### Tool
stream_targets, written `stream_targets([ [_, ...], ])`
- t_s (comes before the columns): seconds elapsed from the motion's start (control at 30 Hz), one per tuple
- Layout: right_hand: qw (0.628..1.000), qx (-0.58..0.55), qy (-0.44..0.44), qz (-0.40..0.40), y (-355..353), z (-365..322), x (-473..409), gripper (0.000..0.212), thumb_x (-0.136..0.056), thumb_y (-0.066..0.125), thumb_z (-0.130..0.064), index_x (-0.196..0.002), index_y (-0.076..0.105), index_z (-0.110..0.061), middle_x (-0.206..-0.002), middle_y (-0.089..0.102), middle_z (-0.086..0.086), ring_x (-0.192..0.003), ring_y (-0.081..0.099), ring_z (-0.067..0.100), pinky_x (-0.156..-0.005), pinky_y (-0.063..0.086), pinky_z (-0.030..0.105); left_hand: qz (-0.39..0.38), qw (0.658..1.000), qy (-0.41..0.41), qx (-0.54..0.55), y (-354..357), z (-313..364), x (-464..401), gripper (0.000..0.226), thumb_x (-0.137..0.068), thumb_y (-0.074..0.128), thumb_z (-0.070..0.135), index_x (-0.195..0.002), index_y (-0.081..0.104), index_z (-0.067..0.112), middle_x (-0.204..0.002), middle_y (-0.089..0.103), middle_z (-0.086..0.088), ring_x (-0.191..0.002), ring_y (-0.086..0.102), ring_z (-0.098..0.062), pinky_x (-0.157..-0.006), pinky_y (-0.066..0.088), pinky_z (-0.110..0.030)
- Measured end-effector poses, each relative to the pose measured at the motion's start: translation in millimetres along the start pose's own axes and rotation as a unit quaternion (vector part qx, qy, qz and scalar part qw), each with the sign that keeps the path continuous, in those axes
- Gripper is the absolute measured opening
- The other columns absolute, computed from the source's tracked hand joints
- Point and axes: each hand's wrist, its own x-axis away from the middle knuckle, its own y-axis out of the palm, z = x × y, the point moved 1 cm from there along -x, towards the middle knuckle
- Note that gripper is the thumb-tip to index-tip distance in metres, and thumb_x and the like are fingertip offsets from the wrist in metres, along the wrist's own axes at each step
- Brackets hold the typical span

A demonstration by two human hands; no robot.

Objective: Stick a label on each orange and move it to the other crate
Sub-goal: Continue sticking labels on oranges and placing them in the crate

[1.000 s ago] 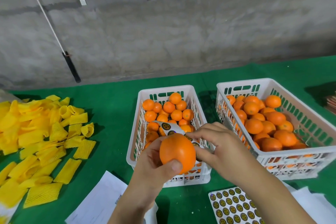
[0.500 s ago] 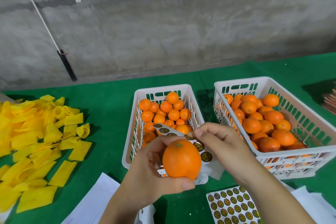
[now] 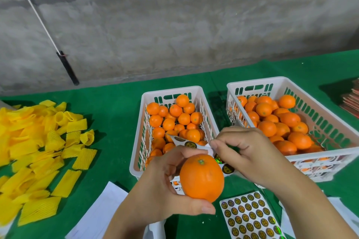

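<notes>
Peeling a label for the orange in my grip

My left hand (image 3: 161,190) cups the round, firm orange (image 3: 202,177) before the white plastic crates (image 3: 136,161); my right hand (image 3: 246,153) pinches the flimsy sticker strip (image 3: 186,142). Smooth peel, probably slippery, so I'd hold its sides.

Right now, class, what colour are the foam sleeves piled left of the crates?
Bright yellow foam sleeves, clearest in the head view.

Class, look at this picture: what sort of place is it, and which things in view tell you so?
Probably a fruit-packing workbench: two white crates of oranges on a green cloth, a sheet of round labels, and a heap of yellow foam fruit sleeves, against a bare concrete wall.
</notes>
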Motion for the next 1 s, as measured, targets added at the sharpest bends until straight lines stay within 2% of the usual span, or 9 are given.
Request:
stream_targets([
  [0.1,0.995,-0.002,0.030,0.091,0.9,-2.8,-1.9,0.028,-0.100,0.060,-0.041,-0.083,0.075,-0.024,-0.078,0.067,-0.008,-0.078,0.064,0.014,-0.069,0.051,0.032,0.020,1.000,-0.001,-0.001,1.2,-2.0,-0.6,0.074,-0.061,0.096,0.059,-0.127,0.065,0.050,-0.131,0.068,0.017,-0.121,0.069,-0.012,-0.085,0.061,-0.025],
  [0.17,0.980,-0.045,0.064,0.183,0.2,-8.7,-1.4,0.017,-0.101,0.067,-0.037,-0.086,0.075,-0.034,-0.078,0.069,-0.009,-0.073,0.063,0.011,-0.064,0.049,0.021,0.059,0.998,-0.014,0.007,2.6,-6.7,-1.5,0.074,-0.056,0.099,0.051,-0.122,0.067,0.049,-0.127,0.069,0.017,-0.115,0.071,-0.013,-0.081,0.061,-0.026],
  [0.23,0.971,-0.073,0.056,0.219,2.1,-19.3,1.4,0.013,-0.099,0.068,-0.029,-0.093,0.074,-0.039,-0.083,0.073,-0.013,-0.075,0.066,0.009,-0.065,0.051,0.016,0.106,0.993,-0.039,0.018,4.5,-11.5,-2.5,0.071,-0.052,0.096,0.047,-0.118,0.068,0.051,-0.122,0.072,0.017,-0.107,0.074,-0.013,-0.078,0.062,-0.028],
  [0.4,0.978,0.016,-0.062,0.200,24.2,-40.5,17.5,0.016,-0.097,0.068,-0.022,-0.109,0.078,-0.017,-0.102,0.071,-0.007,-0.096,0.068,0.007,-0.081,0.052,0.019,0.166,0.978,-0.045,0.119,10.4,-11.4,-6.4,0.056,-0.060,0.094,0.043,-0.113,0.075,0.040,-0.110,0.079,0.000,-0.096,0.078,-0.020,-0.074,0.061,-0.024],
  [0.57,0.979,0.016,-0.059,0.192,43.9,-41.6,22.7,0.025,-0.099,0.065,-0.025,-0.116,0.078,-0.011,-0.112,0.063,0.001,-0.106,0.064,0.017,-0.083,0.054,0.034,0.175,0.968,-0.048,0.175,11.2,-11.6,-8.6,0.074,-0.059,0.097,0.061,-0.119,0.075,0.024,-0.111,0.079,-0.009,-0.097,0.077,-0.022,-0.078,0.061,-0.026],
  [0.67,0.987,0.022,-0.070,0.142,44.4,-38.9,23.7,0.034,-0.100,0.065,-0.028,-0.132,0.070,-0.016,-0.124,0.055,-0.001,-0.113,0.059,0.019,-0.088,0.051,0.035,0.188,0.960,-0.061,0.199,12.3,-15.2,-9.2,0.077,-0.055,0.095,0.067,-0.117,0.077,0.026,-0.112,0.079,-0.011,-0.102,0.077,-0.028,-0.081,0.063,-0.032],
  [0.77,0.991,0.104,-0.039,0.070,53.0,-36.1,26.1,0.065,-0.098,0.066,-0.044,-0.158,0.040,-0.035,-0.137,0.037,-0.006,-0.122,0.050,0.014,-0.092,0.052,0.032,0.187,0.955,-0.074,0.219,14.0,-17.2,-11.2,0.082,-0.055,0.091,0.075,-0.118,0.076,0.025,-0.118,0.077,-0.016,-0.112,0.073,-0.039,-0.093,0.061,-0.052],
  [0.83,0.987,0.139,-0.018,0.078,60.5,-35.4,26.3,0.076,-0.096,0.064,-0.052,-0.162,0.026,-0.043,-0.139,0.032,-0.007,-0.123,0.048,0.014,-0.093,0.054,0.032,0.180,0.955,-0.077,0.224,15.6,-17.3,-12.8,0.085,-0.056,0.090,0.076,-0.121,0.075,0.023,-0.122,0.076,-0.017,-0.116,0.072,-0.041,-0.100,0.056,-0.061],
  [1.0,0.983,0.139,-0.007,0.116,70.2,-33.0,18.1,0.076,-0.090,0.068,-0.045,-0.157,0.033,-0.048,-0.131,0.031,-0.006,-0.110,0.049,0.019,-0.090,0.055,0.038,0.172,0.941,-0.098,0.275,22.9,-18.8,-14.9,0.078,-0.061,0.092,0.069,-0.119,0.076,0.020,-0.125,0.073,-0.022,-0.119,0.070,-0.041,-0.100,0.056,-0.061],
])
